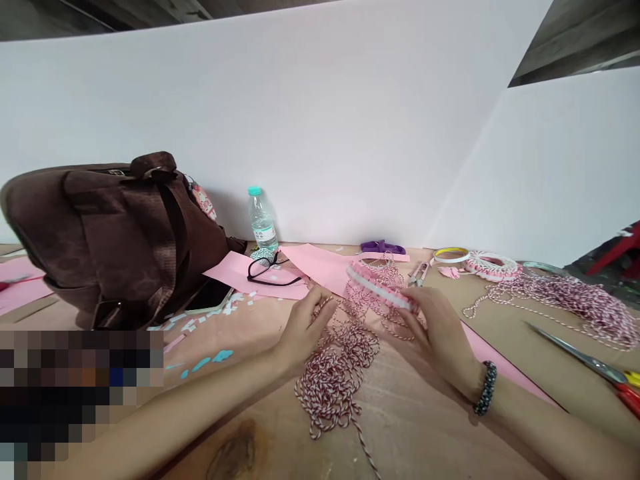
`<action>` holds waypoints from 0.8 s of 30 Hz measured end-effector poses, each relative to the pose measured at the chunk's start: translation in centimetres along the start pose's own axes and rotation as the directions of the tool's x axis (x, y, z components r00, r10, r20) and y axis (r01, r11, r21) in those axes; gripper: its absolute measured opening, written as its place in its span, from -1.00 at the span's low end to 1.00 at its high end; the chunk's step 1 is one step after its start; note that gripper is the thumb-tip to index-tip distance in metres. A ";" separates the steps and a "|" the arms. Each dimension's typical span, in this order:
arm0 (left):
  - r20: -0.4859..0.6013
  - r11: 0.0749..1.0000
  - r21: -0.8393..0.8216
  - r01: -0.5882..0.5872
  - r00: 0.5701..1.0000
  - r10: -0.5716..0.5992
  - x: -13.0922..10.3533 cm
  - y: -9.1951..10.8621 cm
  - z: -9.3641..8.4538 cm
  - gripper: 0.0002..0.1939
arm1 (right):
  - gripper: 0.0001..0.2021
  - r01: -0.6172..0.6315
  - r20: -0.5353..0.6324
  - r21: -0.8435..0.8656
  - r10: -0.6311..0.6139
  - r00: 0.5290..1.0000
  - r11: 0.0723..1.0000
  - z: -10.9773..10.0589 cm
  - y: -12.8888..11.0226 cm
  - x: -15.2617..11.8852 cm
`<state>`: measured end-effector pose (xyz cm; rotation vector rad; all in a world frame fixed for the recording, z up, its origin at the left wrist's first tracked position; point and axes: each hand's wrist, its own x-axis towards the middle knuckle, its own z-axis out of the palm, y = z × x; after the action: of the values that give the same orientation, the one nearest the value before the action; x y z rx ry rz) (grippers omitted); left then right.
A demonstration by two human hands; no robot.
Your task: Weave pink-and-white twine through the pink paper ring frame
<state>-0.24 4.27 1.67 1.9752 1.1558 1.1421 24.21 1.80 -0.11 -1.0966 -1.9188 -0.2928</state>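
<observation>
In the middle of the head view, my right hand (437,333) grips a ring (375,288) with a white band and pink ruffled edges, tilted above the table. My left hand (306,327) is closed on red-and-white twisted cord (337,380), its fingers curled and pinched. Strands run between the hand and the ring. A loose heap of the same cord lies below my hands, one end trailing toward the bottom edge. More cord shows behind the ring, partly hidden by it.
Left stands a brown bag (115,240), with a water bottle (263,220) at the wall. Glasses (273,270) lie on pink paper (320,267). To the right are scissors (575,350), a second cord heap (585,303), a tape roll (451,255) and a pink-white ring (493,267).
</observation>
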 end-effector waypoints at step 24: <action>0.469 0.639 -0.111 -0.761 0.527 0.709 -2.2 0.1 -0.5 -0.90 | -0.67 -0.035 -0.110 -0.108 0.023 0.994 0.994 -0.3 1.7 0.5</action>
<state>-1.21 2.32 1.17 2.7414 0.0544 0.8433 25.61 2.91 0.14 -1.1557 -1.8070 -0.4374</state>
